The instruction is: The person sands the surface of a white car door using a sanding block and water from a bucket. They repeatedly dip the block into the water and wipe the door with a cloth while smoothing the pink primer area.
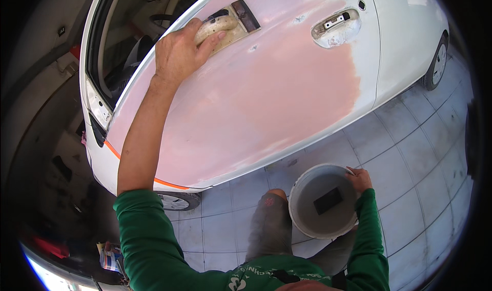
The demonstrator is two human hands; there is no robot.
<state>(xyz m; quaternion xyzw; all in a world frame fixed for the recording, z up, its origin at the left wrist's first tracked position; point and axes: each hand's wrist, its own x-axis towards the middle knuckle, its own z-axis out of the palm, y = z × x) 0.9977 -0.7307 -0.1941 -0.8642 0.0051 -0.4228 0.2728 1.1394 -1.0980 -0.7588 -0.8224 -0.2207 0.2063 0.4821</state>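
My left hand [177, 52] is closed round the pale rounded handle of a sanding block [219, 26]. The block's flat base rests on the upper part of a car door [256, 101], just below the window; a dark strip shows at its far end. Large areas of pinkish filler cover the white door. Lower right, my right hand [360, 179] grips the rim of a round bucket [295, 213], held beside my legs. Inside the bucket lies a dark rectangular piece [328, 201], and I cannot make out whether it is sandpaper.
The door handle recess [335, 27] is stripped to its bracket. Rear wheel [437, 64] and front wheel [177, 201] stand on the tiled floor [410, 168]. Orange tape [171, 184] runs along the door's front edge. Packaging [108, 256] lies at lower left.
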